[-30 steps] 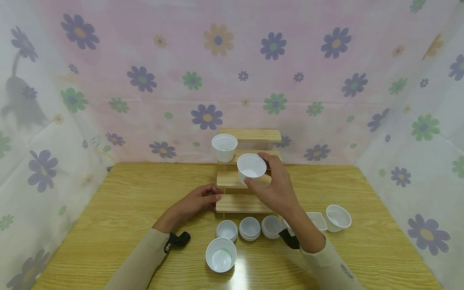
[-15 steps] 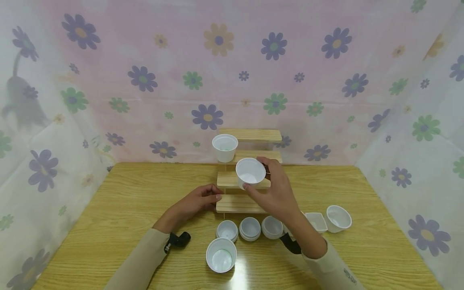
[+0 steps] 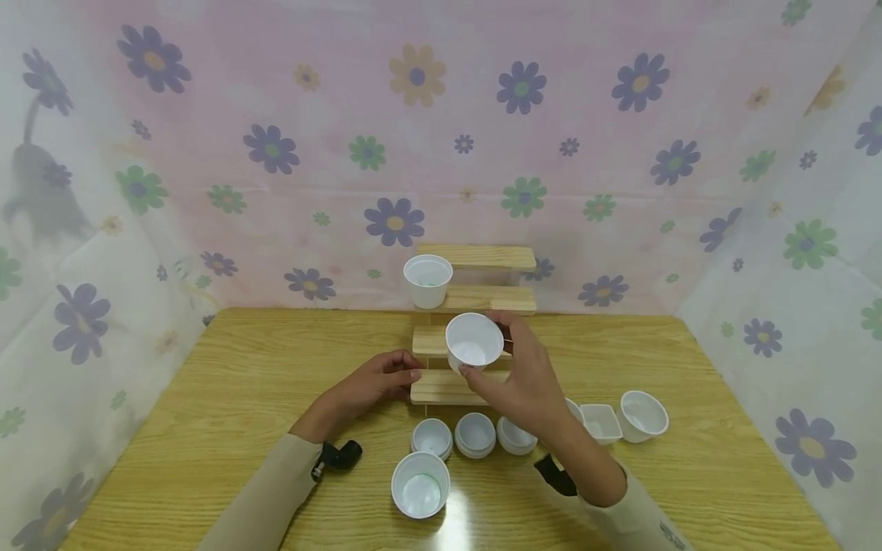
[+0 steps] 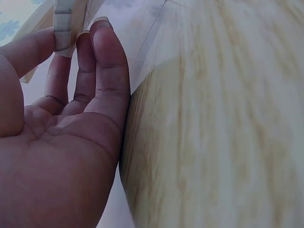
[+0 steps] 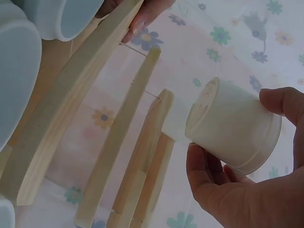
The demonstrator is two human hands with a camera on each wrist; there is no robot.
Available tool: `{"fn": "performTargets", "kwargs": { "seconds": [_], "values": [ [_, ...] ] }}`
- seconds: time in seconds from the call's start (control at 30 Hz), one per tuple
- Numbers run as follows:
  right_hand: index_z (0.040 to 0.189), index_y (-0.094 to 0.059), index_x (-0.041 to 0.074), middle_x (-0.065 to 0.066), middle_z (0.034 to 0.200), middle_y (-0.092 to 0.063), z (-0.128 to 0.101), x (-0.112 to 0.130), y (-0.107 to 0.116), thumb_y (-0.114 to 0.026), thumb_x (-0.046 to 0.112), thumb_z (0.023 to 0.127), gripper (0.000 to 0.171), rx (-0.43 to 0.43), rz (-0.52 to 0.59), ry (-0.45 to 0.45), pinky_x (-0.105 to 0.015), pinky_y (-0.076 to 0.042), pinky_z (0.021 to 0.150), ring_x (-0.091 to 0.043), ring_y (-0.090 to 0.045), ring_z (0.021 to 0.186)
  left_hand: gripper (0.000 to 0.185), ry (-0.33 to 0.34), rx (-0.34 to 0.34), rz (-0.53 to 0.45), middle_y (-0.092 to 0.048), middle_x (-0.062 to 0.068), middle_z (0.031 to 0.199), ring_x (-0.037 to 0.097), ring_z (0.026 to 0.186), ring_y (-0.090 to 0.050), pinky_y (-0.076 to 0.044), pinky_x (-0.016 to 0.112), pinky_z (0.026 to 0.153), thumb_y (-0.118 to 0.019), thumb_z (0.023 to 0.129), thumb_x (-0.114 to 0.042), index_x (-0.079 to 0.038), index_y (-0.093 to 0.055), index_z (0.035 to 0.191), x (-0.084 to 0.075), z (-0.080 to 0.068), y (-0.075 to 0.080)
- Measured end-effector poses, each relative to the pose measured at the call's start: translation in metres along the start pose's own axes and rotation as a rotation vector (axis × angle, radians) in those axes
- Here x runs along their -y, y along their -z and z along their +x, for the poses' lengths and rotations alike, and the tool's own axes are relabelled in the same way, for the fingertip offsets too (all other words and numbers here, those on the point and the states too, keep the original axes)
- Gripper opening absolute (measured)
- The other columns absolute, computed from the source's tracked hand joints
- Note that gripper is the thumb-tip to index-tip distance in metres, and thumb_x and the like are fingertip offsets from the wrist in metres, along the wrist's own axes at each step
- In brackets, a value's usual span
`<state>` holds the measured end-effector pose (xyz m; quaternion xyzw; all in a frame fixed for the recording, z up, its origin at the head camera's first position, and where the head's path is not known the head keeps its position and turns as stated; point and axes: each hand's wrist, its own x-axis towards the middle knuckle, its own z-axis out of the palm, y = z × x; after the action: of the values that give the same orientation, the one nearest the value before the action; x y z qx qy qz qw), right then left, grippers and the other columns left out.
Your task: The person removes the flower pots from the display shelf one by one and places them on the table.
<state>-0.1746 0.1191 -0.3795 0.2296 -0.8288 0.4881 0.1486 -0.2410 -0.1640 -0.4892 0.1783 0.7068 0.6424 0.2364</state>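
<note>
Wooden table [image 3: 207,398], right hand [image 3: 524,375] gripping cup [image 3: 474,342]

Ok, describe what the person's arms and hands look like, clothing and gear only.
Both arms wear long beige sleeves reaching the wrists. A small black device is strapped at the left wrist, and another black one sits at the right wrist. The right sleeve bears a small dark marking near the cuff, too small to read. The left hand and right hand are bare: no gloves or rings visible.
</note>
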Motion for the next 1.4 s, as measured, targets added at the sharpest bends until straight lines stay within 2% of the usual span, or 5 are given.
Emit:
{"fn": "performTargets", "kwargs": {
  "seconds": [0.3,0.63,0.87,1.1,1.4],
  "values": [
    [0.15,-0.047,0.002,-0.01,0.134,-0.061,-0.009,-0.003,0.002,-0.091,0.011,0.08,0.083,0.024,-0.019,0.034,-0.044,-0.061,0.091,-0.024,-0.066,0.114,0.03,-0.002,0.005,0.002,-0.066,0.012,0.119,0.025,0.105,-0.066,-0.059,0.038,0.091,-0.063,0.109,-0.025,0.0,-0.061,0.127,0.002,0.0,0.001],
    [0.146,-0.052,0.002,-0.006,0.129,-0.062,-0.019,-0.004,0.006,-0.094,0.014,0.078,0.08,0.051,-0.104,0.061,-0.038,-0.059,0.088,-0.019,-0.064,0.109,0.03,-0.022,0.01,0.013,-0.065,0.012,0.122,0.025,0.108,-0.066,-0.059,0.038,0.091,-0.062,0.11,-0.023,0.002,-0.061,0.126,0.003,0.003,0.002],
    [0.143,-0.05,0.003,-0.007,0.132,-0.06,-0.025,0.0,0.011,-0.093,0.012,0.079,0.078,0.159,-0.119,0.01,-0.044,-0.057,0.093,-0.02,-0.063,0.114,0.031,-0.025,0.017,0.009,-0.065,0.013,0.122,0.025,0.108,-0.066,-0.059,0.037,0.092,-0.061,0.11,-0.024,0.002,-0.061,0.126,0.002,0.001,0.001],
    [0.142,-0.048,0.003,-0.007,0.131,-0.06,-0.026,0.004,0.017,-0.094,0.009,0.078,0.079,0.279,-0.139,-0.047,-0.045,-0.057,0.095,-0.021,-0.062,0.115,0.029,-0.022,0.018,0.002,-0.066,0.015,0.122,0.026,0.106,-0.067,-0.059,0.038,0.092,-0.062,0.11,-0.023,0.001,-0.061,0.127,0.002,0.002,0.002],
    [0.14,-0.047,0.004,-0.007,0.129,-0.061,-0.026,0.006,0.026,-0.095,0.009,0.077,0.079,0.395,-0.143,-0.043,-0.047,-0.057,0.096,-0.023,-0.063,0.113,0.029,-0.014,0.008,0.003,-0.066,0.014,0.122,0.026,0.107,-0.066,-0.059,0.038,0.092,-0.062,0.11,-0.024,0.001,-0.061,0.126,0.002,0.001,0.002]
  ]
}}
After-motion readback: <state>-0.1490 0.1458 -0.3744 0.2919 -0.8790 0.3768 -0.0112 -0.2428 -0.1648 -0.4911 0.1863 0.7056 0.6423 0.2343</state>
